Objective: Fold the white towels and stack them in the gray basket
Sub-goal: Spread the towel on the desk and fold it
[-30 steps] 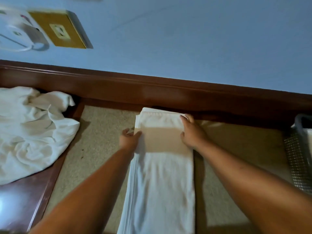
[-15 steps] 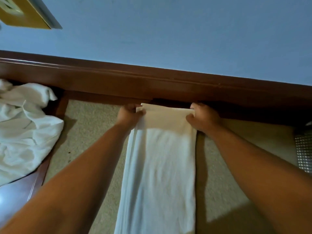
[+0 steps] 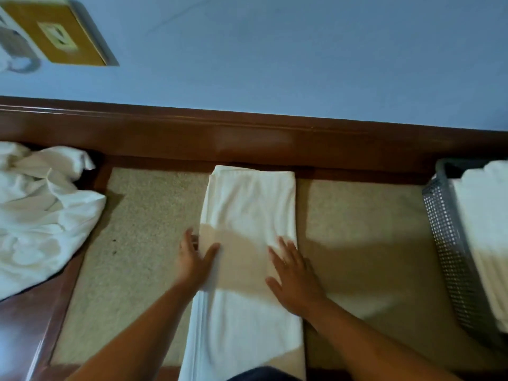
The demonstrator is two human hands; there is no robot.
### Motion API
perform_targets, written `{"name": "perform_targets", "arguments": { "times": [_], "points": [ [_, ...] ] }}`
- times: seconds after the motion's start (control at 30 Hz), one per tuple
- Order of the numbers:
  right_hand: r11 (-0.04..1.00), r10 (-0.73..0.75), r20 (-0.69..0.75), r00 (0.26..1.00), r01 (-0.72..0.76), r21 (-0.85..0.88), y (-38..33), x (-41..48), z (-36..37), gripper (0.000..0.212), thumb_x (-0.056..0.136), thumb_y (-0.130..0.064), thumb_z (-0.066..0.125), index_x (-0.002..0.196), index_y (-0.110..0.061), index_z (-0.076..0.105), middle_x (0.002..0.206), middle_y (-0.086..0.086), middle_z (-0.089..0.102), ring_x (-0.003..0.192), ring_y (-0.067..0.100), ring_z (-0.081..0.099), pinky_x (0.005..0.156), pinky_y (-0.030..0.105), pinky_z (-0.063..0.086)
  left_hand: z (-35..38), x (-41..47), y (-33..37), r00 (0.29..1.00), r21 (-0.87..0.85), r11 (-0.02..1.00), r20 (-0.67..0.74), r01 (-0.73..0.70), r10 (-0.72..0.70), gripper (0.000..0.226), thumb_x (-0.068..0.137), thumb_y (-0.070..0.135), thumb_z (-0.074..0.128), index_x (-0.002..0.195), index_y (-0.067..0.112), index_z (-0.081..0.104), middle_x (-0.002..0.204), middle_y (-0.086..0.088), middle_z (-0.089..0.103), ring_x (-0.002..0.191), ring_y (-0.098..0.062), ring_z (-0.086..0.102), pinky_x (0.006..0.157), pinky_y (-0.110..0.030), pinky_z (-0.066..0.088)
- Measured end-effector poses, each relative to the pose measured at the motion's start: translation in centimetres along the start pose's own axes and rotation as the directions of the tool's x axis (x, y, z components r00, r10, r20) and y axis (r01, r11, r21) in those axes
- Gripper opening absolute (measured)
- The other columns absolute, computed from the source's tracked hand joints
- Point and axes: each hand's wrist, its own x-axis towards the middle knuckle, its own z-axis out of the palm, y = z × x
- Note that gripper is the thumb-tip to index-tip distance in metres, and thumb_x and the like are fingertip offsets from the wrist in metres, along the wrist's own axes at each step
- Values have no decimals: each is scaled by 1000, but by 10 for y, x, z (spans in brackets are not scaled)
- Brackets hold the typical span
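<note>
A long white towel (image 3: 247, 204), folded into a narrow strip, lies down the middle of a beige carpet (image 3: 143, 243), its far end close to the carpet's far edge under a dark wooden baseboard (image 3: 247, 138). Both hands rest about halfway along the strip. The left hand (image 3: 196, 259) sits at the towel's left edge with a loose, open grip, the fingers straight beside the edge and the thumb lying on top. The right hand (image 3: 294, 276) presses flat on the towel near its right edge, fingers spread, holding nothing. A gray basket (image 3: 450, 257) with perforated walls stands at the carpet's right edge, with folded towels (image 3: 486, 243) stacked inside. A crumpled pile of white towels (image 3: 41, 215) overlaps the carpet's left edge.
</note>
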Motion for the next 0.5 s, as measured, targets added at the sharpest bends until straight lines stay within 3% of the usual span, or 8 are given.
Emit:
{"name": "perform_targets", "arguments": {
  "times": [0.13,0.23,0.37,0.5],
  "points": [
    [980,150,32,988,-153,128,-9,-56,36,79,95,-59,37,159,-38,-5,161,-14,-32,155,24,-10,123,50,11,-8,-89,-60,985,177,981,137,78,-103,109,62,57,86,146,7,38,133,-18,56,120,-37,57,101,-48,49],
    [971,206,64,976,-212,111,-22,-90,47,84,94,-59,46,160,-35,0,164,-12,-27,155,25,0,122,45,19,-28,-146,-70,963,294,952,224,82,-152,88,76,45,85,142,12,38,119,-7,56,112,-31,60,93,-41,50],
    [934,317,75,945,-325,149,-36,-127,63,86,91,-57,52,160,-28,9,167,5,-1,151,29,16,120,39,24,-45,-173,-87,958,350,936,254,37,-133,67,76,41,86,125,14,49,104,3,57,98,-21,62,81,-31,48],
    [826,496,-39,868,-457,330,-60,-165,91,77,80,-46,51,151,-21,39,142,13,39,126,34,45,105,39,39,-60,-186,-104,942,386,922,307,10,-139,57,75,43,86,112,21,50,99,4,61,86,-15,58,72,-27,44]
  ]
}}
